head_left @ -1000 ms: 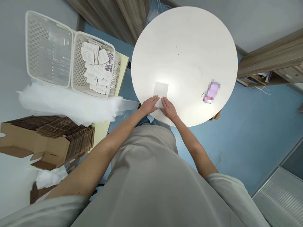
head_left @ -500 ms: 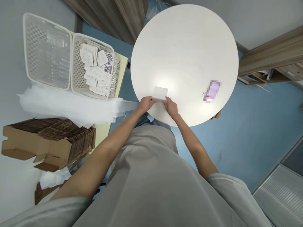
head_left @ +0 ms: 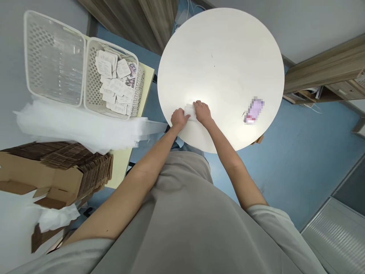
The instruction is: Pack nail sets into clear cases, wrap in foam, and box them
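Observation:
A small white rectangular piece (head_left: 190,111), thin and perhaps a foam sleeve or card, lies at the near left of the round white table (head_left: 228,49). My left hand (head_left: 179,118) is closed at its left side, with the thumb over the piece. On the other side, my right hand (head_left: 202,112) reaches over the right edge, its curled fingers at the far right corner. Parts of the piece are hidden under both hands, and its layers are too small to make out.
Left of the table are a white basket (head_left: 138,89) of printed white cards, a basket (head_left: 26,57) with clear plastic items, a pile of white translucent sheets (head_left: 85,127) and stacked cardboard boxes (head_left: 68,177). A blurred purple object (head_left: 254,110) lies on the table's right side.
My right hand has moved away from me, from the near edge of the white piece to its far right corner. My left hand has shifted slightly forward and right.

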The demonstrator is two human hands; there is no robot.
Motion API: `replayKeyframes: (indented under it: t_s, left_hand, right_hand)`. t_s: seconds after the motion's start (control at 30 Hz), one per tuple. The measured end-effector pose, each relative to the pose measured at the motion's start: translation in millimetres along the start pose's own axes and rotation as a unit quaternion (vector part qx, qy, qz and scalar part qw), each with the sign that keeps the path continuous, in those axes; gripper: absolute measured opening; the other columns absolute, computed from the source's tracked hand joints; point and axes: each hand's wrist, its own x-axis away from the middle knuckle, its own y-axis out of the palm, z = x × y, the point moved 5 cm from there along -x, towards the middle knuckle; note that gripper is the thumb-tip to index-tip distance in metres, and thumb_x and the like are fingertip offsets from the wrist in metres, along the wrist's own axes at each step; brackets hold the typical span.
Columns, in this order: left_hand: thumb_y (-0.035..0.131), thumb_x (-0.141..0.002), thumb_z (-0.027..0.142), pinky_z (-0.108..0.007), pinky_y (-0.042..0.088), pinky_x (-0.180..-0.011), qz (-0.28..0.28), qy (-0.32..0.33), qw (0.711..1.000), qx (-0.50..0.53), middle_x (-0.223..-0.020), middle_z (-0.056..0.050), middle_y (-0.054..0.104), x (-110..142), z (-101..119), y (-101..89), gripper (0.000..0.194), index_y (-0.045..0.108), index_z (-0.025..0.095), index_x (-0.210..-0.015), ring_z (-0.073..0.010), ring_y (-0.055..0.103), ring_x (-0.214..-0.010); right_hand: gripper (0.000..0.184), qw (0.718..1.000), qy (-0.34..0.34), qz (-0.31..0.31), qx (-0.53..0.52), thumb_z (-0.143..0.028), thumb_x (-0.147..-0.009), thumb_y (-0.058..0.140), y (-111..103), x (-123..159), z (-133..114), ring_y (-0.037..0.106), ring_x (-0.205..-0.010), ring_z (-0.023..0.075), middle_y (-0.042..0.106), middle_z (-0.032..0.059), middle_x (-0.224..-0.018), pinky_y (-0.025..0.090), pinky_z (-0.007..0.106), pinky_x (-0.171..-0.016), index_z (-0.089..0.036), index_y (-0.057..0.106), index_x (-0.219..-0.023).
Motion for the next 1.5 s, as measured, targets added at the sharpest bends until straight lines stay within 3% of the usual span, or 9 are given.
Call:
replayKeyframes:
  t_s: [0.2, 0.37, 0.53, 0.67, 0.9, 1.0, 1.17, 1.27, 1.5]
  left_hand:
    - [0.079, -0.093, 0.054, -0.049, 0.053, -0.101, 0.013, -0.051, 0.998, 0.028, -0.144, -0.019, 0.06, 7.4, -8.1, 0.0, 0.061, 0.054, 0.021, -0.138, -0.0393, 0.064, -0.128]
    - [0.081, -0.09, 0.057, -0.047, 0.055, -0.099, -0.018, -0.051, 0.998, 0.009, -0.148, -0.023, 0.061, 2.3, -11.3, -0.8, 0.073, 0.051, 0.017, -0.144, -0.0426, 0.063, -0.134]
    - [0.074, -0.096, 0.053, -0.043, 0.053, -0.099, -0.062, -0.006, 0.998, -0.013, -0.14, -0.02, 0.068, 4.3, -11.1, 2.4, 0.055, 0.057, 0.017, -0.134, -0.0376, 0.065, -0.129]
    - [0.072, -0.097, 0.039, -0.04, 0.051, -0.102, -0.082, 0.076, 0.994, -0.017, -0.131, -0.016, 0.071, 4.9, -18.5, -1.5, 0.032, 0.063, 0.019, -0.12, -0.0324, 0.066, -0.125]
    - [0.076, -0.092, 0.029, -0.036, 0.05, -0.099, -0.045, 0.061, 0.997, 0.018, -0.122, -0.01, 0.075, -29.3, -72.0, -56.0, 0.025, 0.064, 0.023, -0.113, -0.0267, 0.069, -0.118]
    - [0.078, -0.092, 0.031, -0.036, 0.05, -0.096, -0.032, 0.036, 0.998, 0.035, -0.12, -0.009, 0.076, -31.6, -83.2, -71.7, 0.025, 0.063, 0.023, -0.111, -0.0263, 0.07, -0.114]
    - [0.07, -0.092, 0.02, -0.039, 0.05, -0.097, 0.024, 0.036, 0.999, 0.01, -0.131, -0.011, 0.069, -18.0, -68.1, -72.0, 0.026, 0.063, 0.024, -0.117, -0.0264, 0.067, -0.117]
    - [0.059, -0.092, 0.012, -0.041, 0.05, -0.099, 0.02, 0.046, 0.999, -0.018, -0.131, -0.01, 0.067, -13.5, -57.3, -66.3, 0.026, 0.067, 0.026, -0.113, -0.0267, 0.067, -0.116]
    - [0.057, -0.094, 0.013, -0.039, 0.05, -0.097, 0.04, -0.013, 0.999, -0.011, -0.127, -0.009, 0.071, -6.3, -58.4, -63.1, 0.029, 0.072, 0.027, -0.114, -0.0269, 0.067, -0.116]
  right_hand:
    - [0.031, 0.994, 0.087, -0.054, 0.032, -0.003, -0.1, 0.052, -0.9, 11.0, -4.5, 0.064, -0.124, 0.034, 0.062, 0.0228, -0.139, 0.05, 0.049, -0.109, -0.011, 0.063, -0.128]
    - [0.019, 0.973, 0.221, -0.066, -0.033, -0.022, -0.104, 0.063, 15.1, 46.4, -3.6, 0.069, -0.115, 0.0316, 0.067, 0.021, -0.133, 0.054, 0.042, -0.1, -0.014, 0.062, -0.121]
    - [0.019, 0.936, 0.319, -0.028, -0.145, -0.036, -0.104, 0.068, 43.5, 84.0, -14.3, 0.072, -0.109, 0.0275, 0.077, 0.0128, -0.117, 0.054, 0.036, -0.093, -0.018, 0.066, -0.11]
    - [0.019, 0.912, 0.364, 0.011, -0.19, -0.038, -0.102, 0.069, 59.8, 90.6, -35.9, 0.073, -0.107, 0.0269, 0.079, 0.0119, -0.113, 0.054, 0.035, -0.092, -0.02, 0.066, -0.103]
    - [0.02, 0.919, 0.335, 0.024, -0.205, -0.039, -0.098, 0.074, 62.8, 25.5, -85.1, 0.074, -0.104, 0.0274, 0.079, 0.0115, -0.11, 0.055, 0.036, -0.09, -0.022, 0.065, -0.097]
    - [0.021, 0.926, 0.319, 0.01, -0.204, -0.039, -0.096, 0.077, 60.3, 6.4, -94.8, 0.074, -0.103, 0.0277, 0.078, 0.012, -0.11, 0.056, 0.036, -0.088, -0.021, 0.065, -0.096]
    - [0.022, 0.932, 0.303, -0.008, -0.198, -0.04, -0.098, 0.076, 54.9, 5.8, -94.9, 0.074, -0.107, 0.0281, 0.078, 0.0127, -0.115, 0.056, 0.036, -0.089, -0.021, 0.065, -0.1]
    - [0.022, 0.937, 0.287, -0.021, -0.198, -0.04, -0.101, 0.073, 52.6, 7.8, -94.8, 0.074, -0.109, 0.0292, 0.077, 0.0143, -0.119, 0.057, 0.038, -0.089, -0.021, 0.064, -0.103]
    - [0.021, 0.943, 0.249, -0.033, -0.217, -0.04, -0.106, 0.066, 54.3, 12.2, -97.0, 0.073, -0.114, 0.0302, 0.075, 0.015, -0.122, 0.057, 0.04, -0.093, -0.021, 0.061, -0.111]
